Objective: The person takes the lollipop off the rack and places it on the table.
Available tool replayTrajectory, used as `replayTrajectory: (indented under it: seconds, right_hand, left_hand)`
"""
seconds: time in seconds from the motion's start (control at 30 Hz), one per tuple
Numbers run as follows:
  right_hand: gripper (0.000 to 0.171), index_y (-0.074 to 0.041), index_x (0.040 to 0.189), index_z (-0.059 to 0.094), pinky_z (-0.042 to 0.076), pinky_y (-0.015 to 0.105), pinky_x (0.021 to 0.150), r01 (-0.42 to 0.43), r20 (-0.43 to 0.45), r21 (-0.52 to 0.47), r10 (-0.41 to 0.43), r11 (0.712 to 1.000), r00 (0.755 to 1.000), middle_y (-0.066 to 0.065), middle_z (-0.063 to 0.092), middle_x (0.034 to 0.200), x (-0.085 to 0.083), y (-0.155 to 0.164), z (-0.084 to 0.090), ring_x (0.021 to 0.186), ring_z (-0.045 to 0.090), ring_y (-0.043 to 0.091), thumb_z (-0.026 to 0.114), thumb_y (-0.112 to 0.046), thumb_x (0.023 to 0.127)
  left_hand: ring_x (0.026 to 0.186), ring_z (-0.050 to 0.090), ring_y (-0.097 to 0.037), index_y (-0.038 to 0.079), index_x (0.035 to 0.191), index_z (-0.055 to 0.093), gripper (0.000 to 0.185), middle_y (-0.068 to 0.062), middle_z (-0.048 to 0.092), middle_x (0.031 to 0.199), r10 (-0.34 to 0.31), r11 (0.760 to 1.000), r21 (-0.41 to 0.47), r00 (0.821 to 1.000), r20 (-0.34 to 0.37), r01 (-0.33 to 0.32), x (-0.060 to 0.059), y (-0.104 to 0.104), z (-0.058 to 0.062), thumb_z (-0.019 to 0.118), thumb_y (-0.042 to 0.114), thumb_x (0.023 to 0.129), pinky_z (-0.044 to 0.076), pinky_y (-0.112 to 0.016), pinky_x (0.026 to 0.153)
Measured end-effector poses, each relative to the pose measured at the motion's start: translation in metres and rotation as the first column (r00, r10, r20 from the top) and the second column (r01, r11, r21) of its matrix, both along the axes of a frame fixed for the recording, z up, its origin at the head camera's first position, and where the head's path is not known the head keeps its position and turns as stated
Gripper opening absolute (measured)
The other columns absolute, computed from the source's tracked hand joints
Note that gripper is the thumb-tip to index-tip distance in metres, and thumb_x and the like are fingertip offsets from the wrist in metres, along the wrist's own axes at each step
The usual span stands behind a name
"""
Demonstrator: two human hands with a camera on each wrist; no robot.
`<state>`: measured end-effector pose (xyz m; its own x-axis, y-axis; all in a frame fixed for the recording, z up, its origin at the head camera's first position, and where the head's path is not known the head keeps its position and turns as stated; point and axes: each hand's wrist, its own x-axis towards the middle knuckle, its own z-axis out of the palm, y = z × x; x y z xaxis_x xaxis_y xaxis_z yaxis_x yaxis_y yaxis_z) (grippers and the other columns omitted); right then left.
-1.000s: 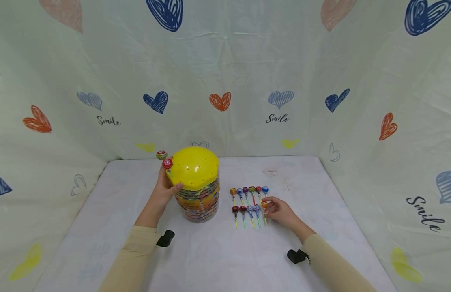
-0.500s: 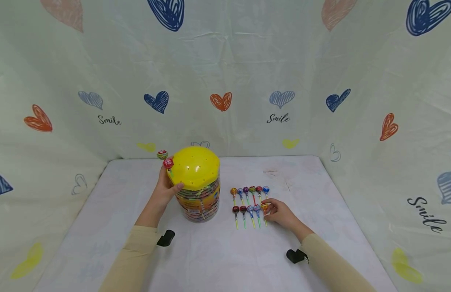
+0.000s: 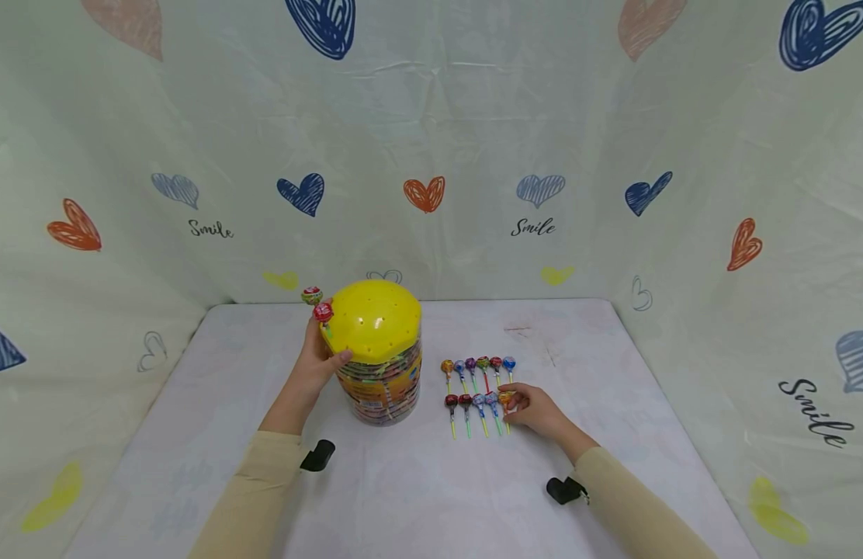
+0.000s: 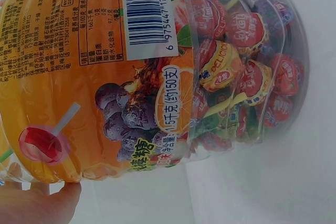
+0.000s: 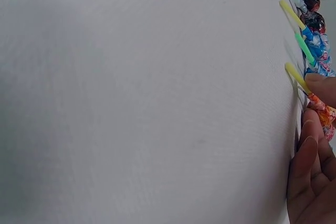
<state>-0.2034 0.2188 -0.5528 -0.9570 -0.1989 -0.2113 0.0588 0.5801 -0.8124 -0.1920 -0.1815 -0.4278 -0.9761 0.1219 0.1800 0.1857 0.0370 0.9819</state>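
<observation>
A clear plastic jar (image 3: 379, 392) packed with wrapped lollipops stands on the white table (image 3: 417, 497) under a yellow lid (image 3: 372, 320). My left hand (image 3: 316, 366) grips the lid's left edge, thumb on the rim. Two lollipops (image 3: 323, 312) stick up beside that edge. The left wrist view shows the jar's orange label (image 4: 79, 72) and a red lollipop (image 4: 41, 144) close up. Right of the jar, two rows of lollipops (image 3: 476, 365) lie on the table. My right hand (image 3: 536, 409) pinches the orange lollipop (image 3: 504, 398) at the near row's right end; its yellow stick (image 5: 297, 77) lies on the table.
Heart-printed cloth walls (image 3: 431, 155) close in the table on three sides. Black wrist mounts (image 3: 317, 456) sit on both sleeves.
My right hand has sunk slightly toward the table with the orange lollipop at the near row's right end. The left hand and the jar have not moved.
</observation>
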Motion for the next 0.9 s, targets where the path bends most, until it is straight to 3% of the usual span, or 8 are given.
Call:
replayTrajectory:
  seconds: [0.5,0.67,0.9]
  right_hand:
    - [0.056,-0.004,0.132,0.059,0.046,0.03,0.056,-0.034,-0.011,-0.064,0.034,0.997,0.999,0.005,0.059,0.086,-0.002,0.003,0.012,0.069,0.051,0.02,0.077,0.001,0.079]
    - [0.053,-0.005,0.133,0.058,0.045,0.029,0.057,-0.015,-0.077,-0.088,0.008,0.996,0.997,0.007,0.057,0.089,-0.009,-0.006,0.035,0.073,0.053,0.019,0.074,0.002,0.082]
    - [0.052,0.002,0.134,0.055,0.05,0.029,0.066,-0.118,-0.221,-0.197,0.073,0.973,0.973,0.022,0.058,0.102,-0.016,-0.025,0.075,0.083,0.057,0.026,0.072,0.003,0.085]
  left_hand:
    - [0.144,0.017,-0.029,0.025,0.154,0.013,0.078,-0.009,0.024,0.156,0.01,1.0,-0.009,1.0,0.001,-0.01,0.0,-0.002,0.001,0.064,0.016,0.095,0.009,-0.059,0.115]
    - [0.144,0.018,-0.028,0.025,0.153,0.015,0.077,-0.008,0.026,0.156,0.023,1.0,-0.003,1.0,0.004,-0.023,0.0,-0.001,0.001,0.065,0.016,0.095,0.009,-0.058,0.115]
    - [0.143,0.02,-0.028,0.03,0.154,0.015,0.076,-0.006,0.026,0.156,0.002,1.0,0.016,1.0,0.003,-0.002,-0.001,0.0,0.0,0.063,0.02,0.096,0.012,-0.056,0.116]
